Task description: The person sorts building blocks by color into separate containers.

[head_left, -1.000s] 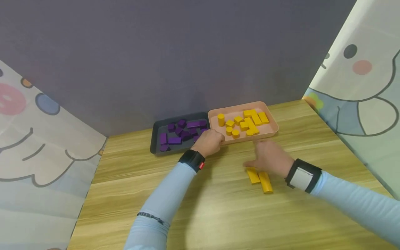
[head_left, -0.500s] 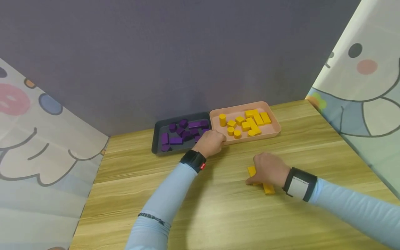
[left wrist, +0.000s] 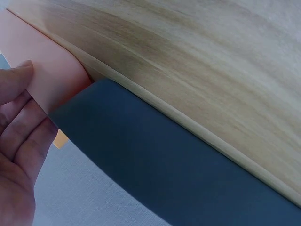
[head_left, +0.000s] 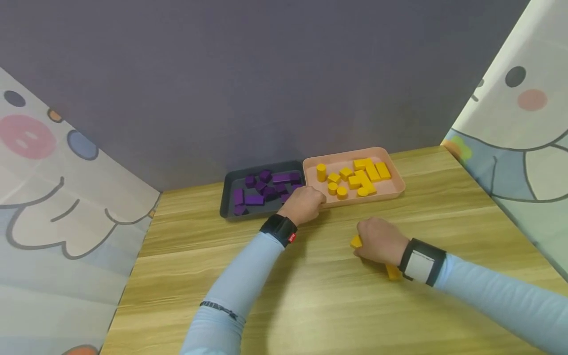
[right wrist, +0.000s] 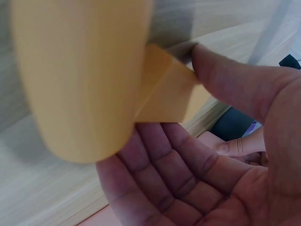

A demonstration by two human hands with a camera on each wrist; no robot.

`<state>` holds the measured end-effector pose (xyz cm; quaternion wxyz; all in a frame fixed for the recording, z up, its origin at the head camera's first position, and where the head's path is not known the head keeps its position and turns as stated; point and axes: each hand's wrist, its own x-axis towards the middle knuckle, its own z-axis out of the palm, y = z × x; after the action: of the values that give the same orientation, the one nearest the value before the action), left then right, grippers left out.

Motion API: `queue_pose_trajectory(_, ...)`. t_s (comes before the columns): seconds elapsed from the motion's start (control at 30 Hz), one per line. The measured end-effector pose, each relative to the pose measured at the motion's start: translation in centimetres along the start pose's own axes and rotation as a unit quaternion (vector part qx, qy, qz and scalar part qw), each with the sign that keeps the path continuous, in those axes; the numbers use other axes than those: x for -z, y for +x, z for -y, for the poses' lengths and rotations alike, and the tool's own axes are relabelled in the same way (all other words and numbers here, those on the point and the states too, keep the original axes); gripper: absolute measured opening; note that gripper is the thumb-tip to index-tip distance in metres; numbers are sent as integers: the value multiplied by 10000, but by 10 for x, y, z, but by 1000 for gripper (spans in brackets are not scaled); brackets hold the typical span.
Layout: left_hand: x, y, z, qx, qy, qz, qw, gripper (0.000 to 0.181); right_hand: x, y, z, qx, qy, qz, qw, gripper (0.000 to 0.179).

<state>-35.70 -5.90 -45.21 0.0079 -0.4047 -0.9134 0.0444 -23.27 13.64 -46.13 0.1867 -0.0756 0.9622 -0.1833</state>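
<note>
My left hand [head_left: 303,204] holds the near left corner of the pink tray [left wrist: 56,66]. Its thumb lies on the outside of the wall and the fingers are at the inner side. Over two yellow pieces on the table is my right hand [head_left: 381,241]. In the right wrist view, thumb and fingers pinch a flat-sided yellow block [right wrist: 164,94]. A longer round-sided yellow block [right wrist: 84,84] lies alongside it, close to the fingertips. From the head view, only the ends of these two pieces show past the hand.
Yellow cubes, cylinders and bars [head_left: 321,172] sit inside the pink tray. A dark grey tray [head_left: 227,197] with purple blocks [head_left: 255,200] adjoins it on the left. Behind both rises a grey panel [head_left: 275,88]. Printed cloth walls [head_left: 546,167] flank the wooden table [head_left: 310,301].
My right hand has come back from near the pink tray, lowered over the two yellow pieces, and closed its fingers on one. The left hand stays on the tray's corner.
</note>
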Motion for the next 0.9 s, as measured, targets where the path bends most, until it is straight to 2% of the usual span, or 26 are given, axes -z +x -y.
queue_pose_trajectory(0.3, -2, -1, -1, 0, 32, -79, 10000, 13, 2, 6, -5, 357, 359, -349, 9981, 23)
queue_pose_trajectory(0.53, -2, 0, 2, -23, 69, -165, 9998, 14, 25, 12, -10, 536, 854, -718, 9923, 21)
queue_pose_trajectory(0.6, -3, 0, 3, -39, 66, -171, 9998, 14, 34, 16, -11, 627, 925, -956, 9891, 23)
queue_pose_trajectory(0.73, -3, 0, 3, -42, 53, -140, 9999, 13, 52, 27, -15, 950, 591, -1782, 9776, 31)
queue_pose_trajectory(0.9, -3, 0, -1, -36, 25, -66, 10000, 12, 73, 45, -21, 1014, 453, -2398, 9644, 28)
